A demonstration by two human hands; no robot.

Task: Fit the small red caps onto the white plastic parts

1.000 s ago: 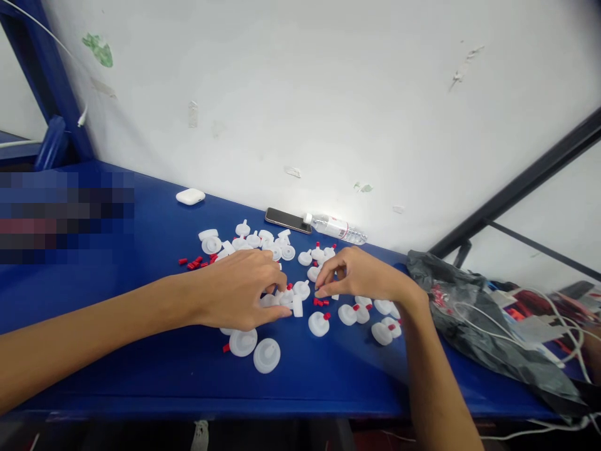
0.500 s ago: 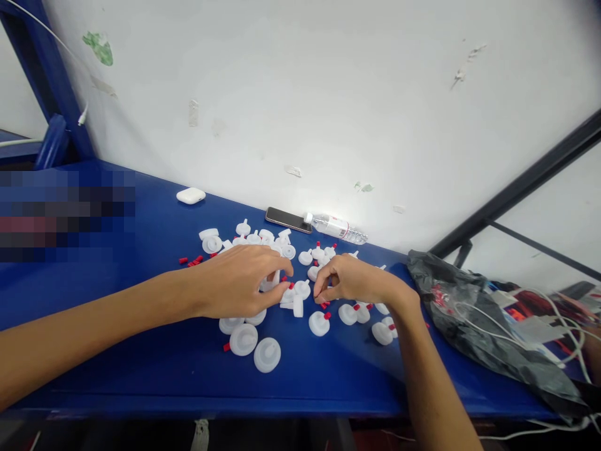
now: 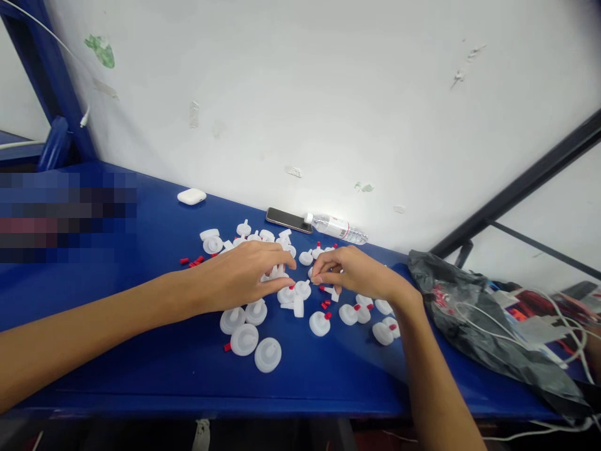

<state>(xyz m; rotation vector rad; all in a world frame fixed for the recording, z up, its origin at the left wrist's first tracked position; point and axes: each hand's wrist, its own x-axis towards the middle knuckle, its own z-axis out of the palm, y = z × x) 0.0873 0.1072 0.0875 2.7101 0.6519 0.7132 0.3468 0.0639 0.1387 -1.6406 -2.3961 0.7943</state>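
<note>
My left hand [image 3: 248, 275] hovers over a pile of white round plastic pieces with short stems, its thumb and forefinger apart and nothing visibly held. One such white piece [image 3: 303, 289] lies just right of its thumb. My right hand [image 3: 352, 272] is closed in a pinch at the pile's right side; whatever its fingertips hold, if anything, is hidden. Beneath it lie a white stemmed piece with a red tip [image 3: 332, 293] and small red caps [image 3: 325, 305]. Nearer the front edge is a white disc piece [image 3: 268, 355], stem up, and another white piece fitted with a red cap [image 3: 327, 316].
Loose red caps [image 3: 196, 261] lie left of the pile on the blue table [image 3: 141, 363]. Along the wall are a white case [image 3: 191, 196], a phone [image 3: 288, 220] and a plastic bottle [image 3: 339, 228] on its side. A dark plastic bag [image 3: 488, 332] with cables lies at right.
My right hand has moved up and slightly left, uncovering a white piece with a red tip below it. My left hand has lifted slightly, showing more of the white pieces in front.
</note>
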